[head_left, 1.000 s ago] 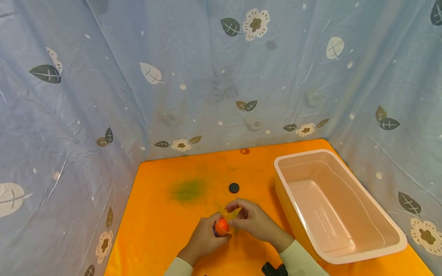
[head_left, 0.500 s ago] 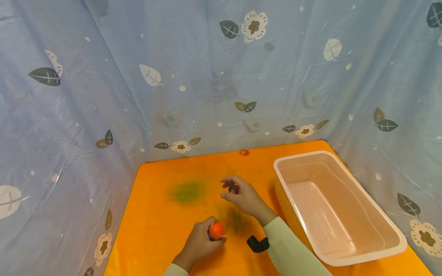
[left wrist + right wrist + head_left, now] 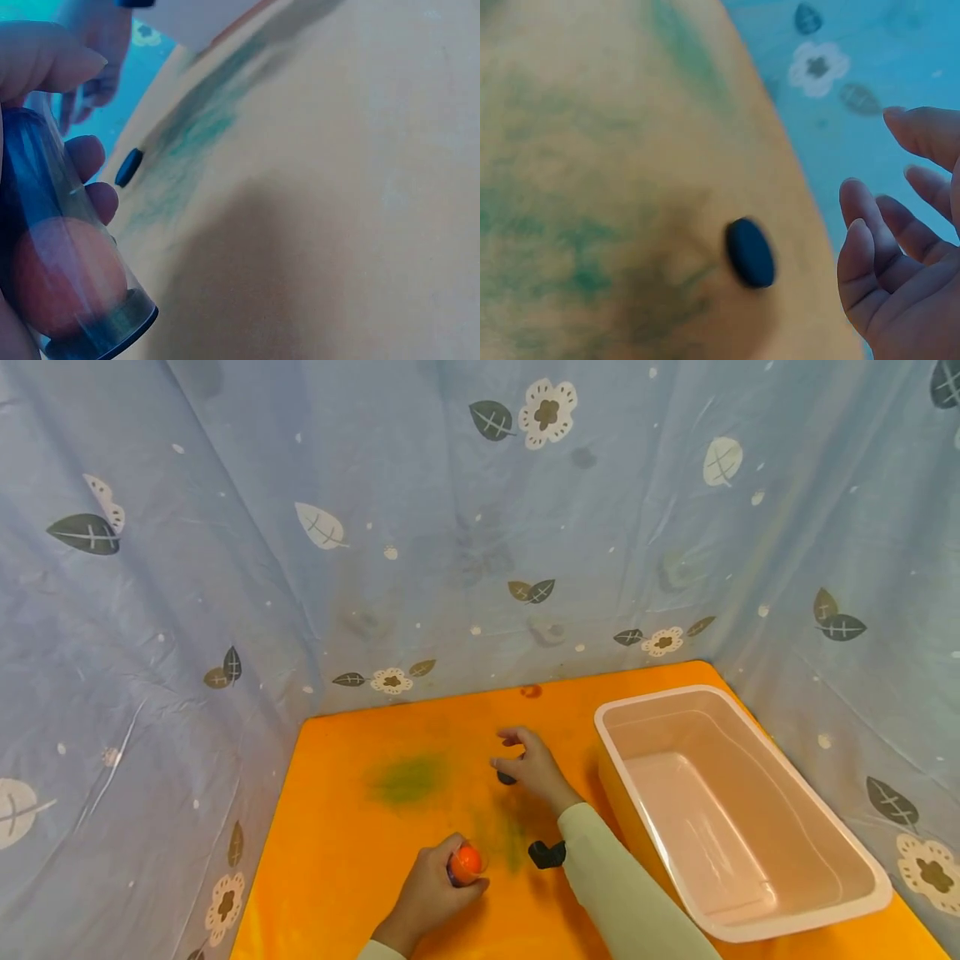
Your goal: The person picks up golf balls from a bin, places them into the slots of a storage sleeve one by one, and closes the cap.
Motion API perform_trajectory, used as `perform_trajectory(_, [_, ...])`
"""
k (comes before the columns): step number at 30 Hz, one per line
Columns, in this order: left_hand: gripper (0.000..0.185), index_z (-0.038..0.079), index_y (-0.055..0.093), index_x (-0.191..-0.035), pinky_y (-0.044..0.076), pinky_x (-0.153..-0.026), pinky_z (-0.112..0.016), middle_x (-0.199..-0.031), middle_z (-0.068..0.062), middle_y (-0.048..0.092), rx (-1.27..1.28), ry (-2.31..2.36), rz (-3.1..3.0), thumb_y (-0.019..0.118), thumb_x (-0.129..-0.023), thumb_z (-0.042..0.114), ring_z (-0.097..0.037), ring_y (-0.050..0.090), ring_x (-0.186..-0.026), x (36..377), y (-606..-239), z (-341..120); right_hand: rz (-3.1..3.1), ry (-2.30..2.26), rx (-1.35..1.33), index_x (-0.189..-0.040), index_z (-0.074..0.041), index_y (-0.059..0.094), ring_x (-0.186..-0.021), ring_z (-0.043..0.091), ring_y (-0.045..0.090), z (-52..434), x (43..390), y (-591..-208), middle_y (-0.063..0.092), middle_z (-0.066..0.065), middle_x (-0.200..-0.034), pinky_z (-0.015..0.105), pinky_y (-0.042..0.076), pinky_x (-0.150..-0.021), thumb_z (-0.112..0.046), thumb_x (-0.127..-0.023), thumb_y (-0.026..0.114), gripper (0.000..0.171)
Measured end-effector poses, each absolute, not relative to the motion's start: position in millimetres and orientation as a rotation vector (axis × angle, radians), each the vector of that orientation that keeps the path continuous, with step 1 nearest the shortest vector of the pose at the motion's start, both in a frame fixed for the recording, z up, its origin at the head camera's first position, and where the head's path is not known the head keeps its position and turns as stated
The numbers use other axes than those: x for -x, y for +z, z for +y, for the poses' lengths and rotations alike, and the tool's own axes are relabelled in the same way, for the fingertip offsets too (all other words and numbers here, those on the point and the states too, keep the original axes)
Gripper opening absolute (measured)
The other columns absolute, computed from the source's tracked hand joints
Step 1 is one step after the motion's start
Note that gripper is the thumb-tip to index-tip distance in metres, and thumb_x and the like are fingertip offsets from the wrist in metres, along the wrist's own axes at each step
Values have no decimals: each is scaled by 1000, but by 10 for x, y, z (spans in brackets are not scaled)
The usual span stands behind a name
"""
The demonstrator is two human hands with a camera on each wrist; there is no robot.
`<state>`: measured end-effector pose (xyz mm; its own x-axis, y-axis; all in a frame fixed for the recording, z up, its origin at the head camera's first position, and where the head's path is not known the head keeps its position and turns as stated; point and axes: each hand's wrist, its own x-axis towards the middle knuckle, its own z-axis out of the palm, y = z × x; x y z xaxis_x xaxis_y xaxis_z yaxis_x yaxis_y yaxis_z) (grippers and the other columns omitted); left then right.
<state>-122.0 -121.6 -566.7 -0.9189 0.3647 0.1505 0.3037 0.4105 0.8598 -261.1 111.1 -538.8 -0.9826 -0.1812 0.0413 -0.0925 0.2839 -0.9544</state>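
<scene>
My left hand point(image 3: 433, 887) grips a small clear jar point(image 3: 465, 863) with an orange ball inside, near the front of the orange table point(image 3: 352, 852). In the left wrist view the jar point(image 3: 67, 277) is open-mouthed, with my fingers point(image 3: 90, 161) curled round it. My right hand point(image 3: 522, 762) reaches out over a black round cap point(image 3: 507, 778) that lies flat on the table. In the right wrist view the cap point(image 3: 750, 253) is bare on the surface, and my fingers point(image 3: 881, 240) are spread beside it without touching it.
An empty pink plastic tub point(image 3: 817, 827) stands on the right side of the table. Blue floral cloth point(image 3: 225, 568) walls in the left, back and right. A green smear point(image 3: 408, 777) marks the table's middle. A black wrist strap point(image 3: 546, 853) shows on my right sleeve.
My right hand has left the jar and moved away from me to the black cap. The left hand has kept hold of the jar and barely moved.
</scene>
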Motion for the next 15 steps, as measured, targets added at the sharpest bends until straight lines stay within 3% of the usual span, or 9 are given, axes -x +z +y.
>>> perform_trajectory(10, [33,23,67,-102,57,-70,-30,-89,13,72,-565,1537,2581,94,-85,16,-8,68,-74,1219,-5665,-1274,2444,-1791,80,-144,0,62,-125,37,58,1061,2725,-5900,58,20,-141,52,53,-102,-9,-98,83,51])
perform_trajectory(15, [33,24,67,-103,57,-71,-30,-89,13,72,-550,1523,2584,94,-85,17,-8,69,-75,1229,-5667,-1273,2548,-1692,93,-139,-4,66,-122,36,61,1051,2755,-6015,62,14,-133,53,51,-104,-10,-95,86,49])
